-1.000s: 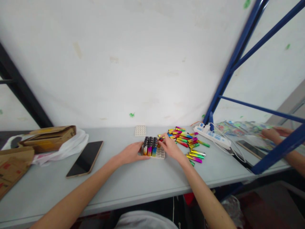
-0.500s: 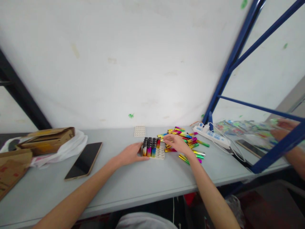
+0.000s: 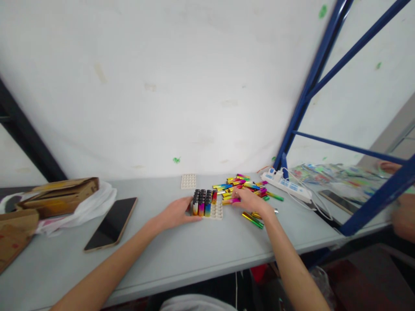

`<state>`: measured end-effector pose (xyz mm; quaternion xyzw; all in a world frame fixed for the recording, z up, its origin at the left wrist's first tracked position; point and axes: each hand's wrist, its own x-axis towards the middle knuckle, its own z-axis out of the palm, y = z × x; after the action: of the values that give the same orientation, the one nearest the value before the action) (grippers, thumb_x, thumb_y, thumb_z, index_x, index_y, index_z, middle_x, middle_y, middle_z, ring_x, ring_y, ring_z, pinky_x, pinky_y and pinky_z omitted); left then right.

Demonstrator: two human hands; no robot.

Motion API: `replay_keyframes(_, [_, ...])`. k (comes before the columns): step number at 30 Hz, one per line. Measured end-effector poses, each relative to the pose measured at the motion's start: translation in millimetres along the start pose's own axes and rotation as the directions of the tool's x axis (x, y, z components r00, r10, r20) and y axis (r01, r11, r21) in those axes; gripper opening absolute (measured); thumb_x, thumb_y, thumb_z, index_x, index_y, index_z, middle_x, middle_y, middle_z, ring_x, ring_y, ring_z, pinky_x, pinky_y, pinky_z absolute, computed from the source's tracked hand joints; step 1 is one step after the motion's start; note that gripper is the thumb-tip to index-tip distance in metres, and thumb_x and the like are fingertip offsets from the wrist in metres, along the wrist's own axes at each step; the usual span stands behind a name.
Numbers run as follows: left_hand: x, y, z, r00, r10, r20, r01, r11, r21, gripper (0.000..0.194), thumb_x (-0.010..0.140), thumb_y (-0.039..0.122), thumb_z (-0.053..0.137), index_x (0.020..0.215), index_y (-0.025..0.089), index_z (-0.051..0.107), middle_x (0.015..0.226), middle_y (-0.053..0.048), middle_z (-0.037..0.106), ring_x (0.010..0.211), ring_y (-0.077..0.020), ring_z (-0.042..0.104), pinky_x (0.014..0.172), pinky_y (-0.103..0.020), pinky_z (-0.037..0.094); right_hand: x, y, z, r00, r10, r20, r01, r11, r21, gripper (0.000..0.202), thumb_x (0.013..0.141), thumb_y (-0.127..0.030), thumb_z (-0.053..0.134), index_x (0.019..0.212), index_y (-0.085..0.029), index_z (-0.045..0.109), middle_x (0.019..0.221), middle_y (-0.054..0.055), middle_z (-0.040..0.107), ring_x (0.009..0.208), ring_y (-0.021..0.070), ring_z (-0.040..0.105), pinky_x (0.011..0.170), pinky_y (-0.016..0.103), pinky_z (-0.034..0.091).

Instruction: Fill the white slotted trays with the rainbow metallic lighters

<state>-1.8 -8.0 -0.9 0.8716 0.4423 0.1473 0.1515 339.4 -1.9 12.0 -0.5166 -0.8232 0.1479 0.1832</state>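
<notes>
A white tray (image 3: pixel 217 211) with round-knobbed slots holds several upright lighters (image 3: pixel 201 203), their black tops up and their bodies shiny and multicoloured. The slots at its right side stand bare. My left hand (image 3: pixel 177 212) wraps the tray's left end, thumb along the front and fingers behind the lighters. To the right lies a loose pile of metallic lighters (image 3: pixel 256 186). My right hand (image 3: pixel 248 201) reaches into this pile, its fingers curled down on a pink and yellow lighter (image 3: pixel 231 201). The fingertips are partly hidden.
A second white tray (image 3: pixel 188 181) lies near the wall. On the left are a phone (image 3: pixel 112 222), a cardboard box (image 3: pixel 65 198) and a white plastic bag (image 3: pixel 105 201). To the right are a power strip (image 3: pixel 287 185) with cables and a blue metal frame (image 3: pixel 296 112).
My right hand has moved right, from the tray's edge into the pile of lighters. My left hand stays at the tray. The view has shifted slightly.
</notes>
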Motion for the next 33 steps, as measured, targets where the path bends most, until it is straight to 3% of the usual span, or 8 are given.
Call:
replay_keyframes(4, [0,2,-0.7,1.0,-0.006,0.011,0.006,1.0,0.013,0.053,0.084,0.066,0.068,0.108,0.019,0.063,0.107,-0.01,0.073,0.091,-0.0297,0.068,0.081,-0.037,0.051,0,-9,-11,0.993,-0.019,-0.116,0.058,0.939,0.339,0.024,0.091,-0.039,0.071,0.103,-0.019,0.069,0.088,0.004,0.072,0.074,0.0187,0.062,0.068,0.029,0.045])
replay_keyframes(9, [1,3,-1.2,1.0,-0.023,0.018,0.023,1.0,0.021,0.053,0.084,0.065,0.068,0.109,0.019,0.063,0.107,-0.01,0.073,0.092,-0.0295,0.069,0.081,-0.036,0.051,4,-35,-14,0.969,0.105,-0.224,0.122,0.583,0.803,0.037,0.08,-0.051,0.081,0.093,-0.018,0.07,0.073,-0.001,0.065,0.063,0.0139,0.053,0.061,0.027,0.041])
replay_keyframes(17, [0,2,-0.7,1.0,-0.015,0.01,0.015,1.0,0.0,0.053,0.083,0.064,0.069,0.112,0.02,0.064,0.109,-0.01,0.073,0.092,-0.0296,0.069,0.081,-0.036,0.051,11,-69,-1,0.934,0.268,-0.235,0.199,0.152,0.968,0.037,0.081,-0.055,0.081,0.098,-0.023,0.075,0.097,0.004,0.073,0.085,0.0187,0.065,0.074,0.03,0.051])
replay_keyframes(21, [0,0,0.5,1.0,-0.008,0.006,0.008,1.0,-0.007,0.053,0.082,0.065,0.069,0.11,0.02,0.064,0.107,-0.009,0.074,0.092,-0.0297,0.069,0.08,-0.035,0.052,12,-74,2,0.96,0.219,-0.176,0.177,0.018,0.984,0.041,0.081,-0.058,0.081,0.1,-0.024,0.067,0.074,-0.002,0.064,0.058,0.0125,0.055,0.059,0.028,0.048])
replay_keyframes(23, [1,0,0.8,1.0,-0.006,0.005,0.006,1.0,-0.003,0.054,0.082,0.066,0.069,0.109,0.02,0.064,0.107,-0.009,0.074,0.093,-0.0299,0.069,0.079,-0.035,0.052,14,-75,6,0.961,0.227,-0.156,0.154,0.023,0.988,0.044,0.081,-0.062,0.079,0.098,-0.024,0.062,0.061,-0.008,0.049,0.046,0.0076,0.036,0.047,0.021,0.035])
replay_keyframes(26, [0,0,0.4,1.0,-0.004,0.004,0.004,1.0,-0.011,0.054,0.082,0.066,0.069,0.11,0.02,0.064,0.109,-0.01,0.074,0.094,-0.0303,0.07,0.081,-0.035,0.052,20,-75,17,0.936,0.318,-0.148,0.087,0.2,0.976,0.055,0.077,-0.074,0.075,0.085,-0.024,0.054,0.057,-0.011,0.033,0.043,0.0063,0.02,0.041,0.021,0.016])
replay_keyframes(30, [0,2,-0.1,1.0,0.004,0.002,-0.004,1.0,-0.016,0.055,0.083,0.065,0.069,0.113,0.019,0.064,0.111,-0.011,0.074,0.095,-0.0308,0.07,0.082,-0.037,0.052,25,-72,33,0.889,0.36,-0.283,0.036,0.561,0.827,0.06,0.082,-0.081,0.06,0.068,-0.025,0.042,0.053,-0.007,0.033,0.046,0.0106,0.027,0.042,0.026,0.02])
replay_keyframes(33, [0,2,0.1,1.0,0.015,-0.009,-0.015,1.0,-0.021,0.054,0.083,0.065,0.07,0.112,0.02,0.064,0.109,-0.01,0.074,0.094,-0.0301,0.07,0.082,-0.036,0.052,25,-68,40,0.855,0.343,-0.388,0.024,0.723,0.69,0.057,0.087,-0.074,0.055,0.061,-0.025,0.041,0.051,-0.004,0.036,0.051,0.0134,0.032,0.047,0.028,0.024])
